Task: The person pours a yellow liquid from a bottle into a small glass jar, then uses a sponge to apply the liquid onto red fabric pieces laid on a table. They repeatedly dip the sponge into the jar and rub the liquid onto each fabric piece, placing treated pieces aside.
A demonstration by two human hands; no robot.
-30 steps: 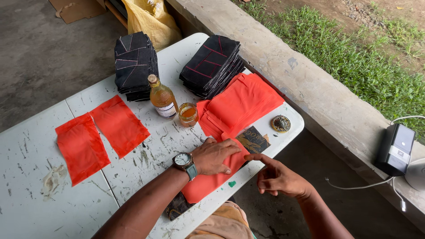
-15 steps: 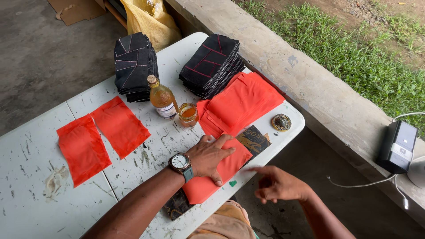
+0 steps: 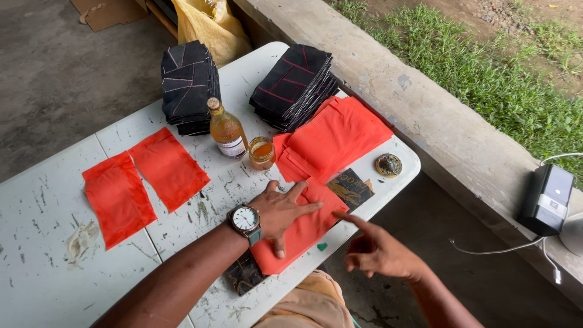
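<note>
My left hand [image 3: 281, 209], with a wristwatch [image 3: 245, 219] on it, lies flat with fingers spread on a red fabric piece [image 3: 303, 234] near the front edge of the white table [image 3: 48, 267]. That piece covers a dark patterned panel [image 3: 351, 187] whose ends stick out on both sides. My right hand [image 3: 378, 249] hovers just off the table edge, index finger pointing toward the red piece, holding nothing. A pile of red fabric pieces [image 3: 337, 136] lies just behind.
Two stacks of dark fabric [image 3: 189, 85] [image 3: 294, 85] stand at the back, with an amber bottle [image 3: 226, 129] and a small jar [image 3: 262, 152] in front. Two single red pieces [image 3: 169, 167] [image 3: 118, 197] lie left. A round lid [image 3: 388, 164] sits near the right edge. Concrete ledge [image 3: 425, 109] beyond.
My left hand has flattened and spread on the red piece. My right hand has pulled back off the fabric to beyond the table edge, finger extended.
</note>
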